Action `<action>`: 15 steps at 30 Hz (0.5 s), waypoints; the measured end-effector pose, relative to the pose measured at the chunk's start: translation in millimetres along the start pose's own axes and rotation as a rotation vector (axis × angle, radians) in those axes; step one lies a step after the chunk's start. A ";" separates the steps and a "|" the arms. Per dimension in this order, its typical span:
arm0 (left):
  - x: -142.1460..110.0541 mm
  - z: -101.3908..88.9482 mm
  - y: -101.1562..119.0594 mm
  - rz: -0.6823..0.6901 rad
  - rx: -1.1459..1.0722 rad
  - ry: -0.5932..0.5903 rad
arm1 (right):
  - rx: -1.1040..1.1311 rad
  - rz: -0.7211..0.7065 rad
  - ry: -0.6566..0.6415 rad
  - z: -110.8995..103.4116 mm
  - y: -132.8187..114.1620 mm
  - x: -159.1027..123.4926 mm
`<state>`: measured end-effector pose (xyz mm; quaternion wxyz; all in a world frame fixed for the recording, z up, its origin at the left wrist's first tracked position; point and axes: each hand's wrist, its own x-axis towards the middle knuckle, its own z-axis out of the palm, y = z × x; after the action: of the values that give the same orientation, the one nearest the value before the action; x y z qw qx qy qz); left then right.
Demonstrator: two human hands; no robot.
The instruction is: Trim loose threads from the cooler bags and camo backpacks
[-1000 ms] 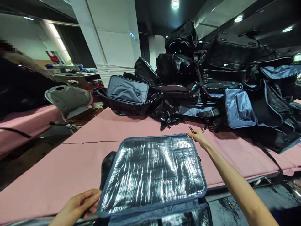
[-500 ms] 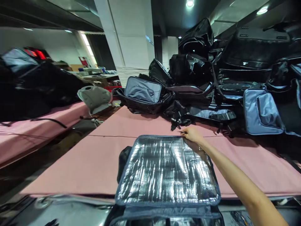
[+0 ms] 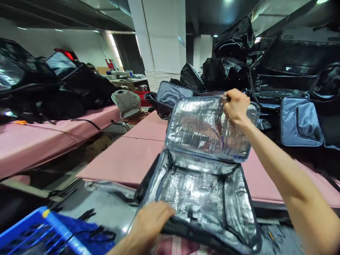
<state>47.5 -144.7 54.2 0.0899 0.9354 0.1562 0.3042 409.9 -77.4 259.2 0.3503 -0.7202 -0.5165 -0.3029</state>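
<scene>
A black insulated bag (image 3: 195,191) with shiny silver lining lies open at the front edge of the pink table. Its silver-lined lid (image 3: 195,124), edged in blue-grey binding, stands raised at the back. My right hand (image 3: 237,106) is closed over the lid's upper edge, right of its middle. Something small and dark shows at these fingers, too hidden to name. My left hand (image 3: 151,221) grips the near left rim of the bag, its fingers reaching over into the lined inside. Beneath the near rim a patch of plaid cloth (image 3: 176,246) shows.
Black bags (image 3: 287,85) are piled along the far right of the pink table (image 3: 119,159). A second pink table (image 3: 66,136) at left carries more black bags (image 3: 61,88). A blue plastic basket (image 3: 55,230) stands low at left. A grey chair (image 3: 126,102) is between the tables.
The lid has swung up and back, exposing the silver interior. My right hand rose with its edge. My left hand, out of view half a second ago, is now on the near rim. The view turned left.
</scene>
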 end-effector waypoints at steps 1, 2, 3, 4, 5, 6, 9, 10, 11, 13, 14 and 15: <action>17.2 -19.8 2.1 0.009 -0.037 0.022 | 0.027 -0.046 0.042 -13.0 -0.8 0.3; 36.8 -38.8 3.3 0.026 -0.086 0.034 | 0.065 -0.096 0.013 -23.6 -1.0 -6.4; 57.0 -54.5 3.4 -0.001 -0.130 0.077 | 0.117 -0.144 -0.075 -31.1 -0.6 -20.6; 75.9 -64.1 2.2 -0.105 -0.168 0.104 | 0.186 -0.184 -0.224 -34.9 0.4 -41.7; 92.0 -65.7 -0.4 -0.207 -0.208 0.121 | 0.270 -0.203 -0.398 -35.0 2.3 -68.3; 103.8 -58.5 -4.4 -0.283 -0.248 0.142 | 0.381 -0.171 -0.584 -31.5 5.2 -98.4; 107.2 3.8 -20.6 -0.521 -0.349 0.062 | 0.623 0.074 -0.984 -11.1 22.9 -186.8; 98.2 27.9 -26.1 -0.540 -0.362 -0.018 | 0.642 0.116 -1.007 -5.6 32.8 -209.6; 85.9 47.9 -31.6 -0.521 -0.348 -0.073 | 0.681 0.195 -0.971 -2.4 45.1 -227.8; 59.5 66.9 -44.4 -0.475 -0.315 -0.026 | 0.778 0.423 -0.663 -2.9 76.0 -252.0; 48.8 65.8 -53.2 -0.486 -0.308 0.043 | 0.811 0.555 -0.427 -5.3 92.8 -260.1; 40.8 60.2 -64.3 -0.532 -0.303 0.127 | 0.823 0.680 -0.187 -8.0 108.8 -267.3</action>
<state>99.5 -74.8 11.2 0.2947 0.8168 0.3537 0.3476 437.8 -250.1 29.5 0.6343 -0.6740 -0.3591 0.1201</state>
